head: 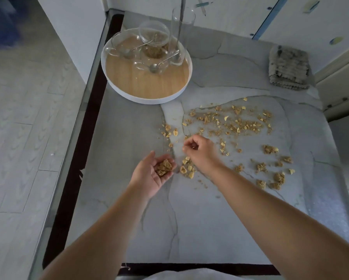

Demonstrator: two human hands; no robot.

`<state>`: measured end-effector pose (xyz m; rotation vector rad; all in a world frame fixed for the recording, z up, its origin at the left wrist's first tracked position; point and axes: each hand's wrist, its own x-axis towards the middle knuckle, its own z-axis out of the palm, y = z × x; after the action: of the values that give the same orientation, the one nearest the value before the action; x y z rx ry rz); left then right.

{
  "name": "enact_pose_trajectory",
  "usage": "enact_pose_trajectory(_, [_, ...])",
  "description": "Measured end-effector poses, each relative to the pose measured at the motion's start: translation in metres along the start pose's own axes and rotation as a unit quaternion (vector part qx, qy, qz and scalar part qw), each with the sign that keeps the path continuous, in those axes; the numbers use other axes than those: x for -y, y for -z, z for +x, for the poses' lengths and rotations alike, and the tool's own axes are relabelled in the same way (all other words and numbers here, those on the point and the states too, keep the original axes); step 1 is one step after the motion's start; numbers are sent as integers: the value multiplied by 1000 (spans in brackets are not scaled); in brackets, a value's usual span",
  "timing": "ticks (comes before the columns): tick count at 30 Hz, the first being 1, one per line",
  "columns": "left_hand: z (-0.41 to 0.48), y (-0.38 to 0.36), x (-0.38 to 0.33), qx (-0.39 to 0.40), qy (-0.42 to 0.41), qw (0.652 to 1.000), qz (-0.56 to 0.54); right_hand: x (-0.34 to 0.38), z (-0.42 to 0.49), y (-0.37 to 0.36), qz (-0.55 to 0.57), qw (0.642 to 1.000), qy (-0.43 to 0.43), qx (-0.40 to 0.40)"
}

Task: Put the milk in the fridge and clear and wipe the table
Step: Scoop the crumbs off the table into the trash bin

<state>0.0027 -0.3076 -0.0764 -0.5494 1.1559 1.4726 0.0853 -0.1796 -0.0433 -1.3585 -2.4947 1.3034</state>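
Golden cereal crumbs (236, 123) lie scattered across the grey marble table (210, 219), with bigger clumps at the right (278, 178). My left hand (151, 174) is held palm up just above the table, cupping a small heap of crumbs (164, 167). My right hand (199, 151) hovers over the spill with its fingers curled, pinching at crumbs beside a few pale flakes (187, 168). No milk is in view.
A round white tray (145, 91) with a wooden base stands at the back left, carrying glass cups, spoons, a glass bowl and a tall glass cylinder (182, 27). A folded grey cloth (288, 67) lies at the back right. The floor is to the left.
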Motion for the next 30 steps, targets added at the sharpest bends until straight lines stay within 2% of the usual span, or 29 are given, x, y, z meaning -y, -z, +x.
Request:
enact_pose_trajectory(5, [8,21,-28,-30,-28,999,-27,28,50,-25,-113,993,31,22])
enact_pose_trajectory(10, [18,28,-42,-34,-18,997,-63,44,83,-38,-254,965,64,30])
enact_pose_trajectory(14, [24,25,-43,-23,-16,997,-66,48,93,-43,-309,947,77,37])
enact_pose_trajectory(17, [27,18,-44,-8,-26,998,-60,45,93,-41,-295,951,93,30])
enact_pose_trajectory(20, [29,5,-49,1,-38,998,-56,42,88,-34,-212,970,118,-5])
enact_pose_trajectory(24, [33,-14,-56,8,-31,998,-60,46,65,-24,-92,972,214,-20])
enact_pose_trajectory(27, [34,-31,-58,23,-18,997,-65,41,49,-18,-102,958,267,4])
enact_pose_trajectory(30, [38,-44,-57,17,1,997,-72,31,48,-9,-113,958,262,-21])
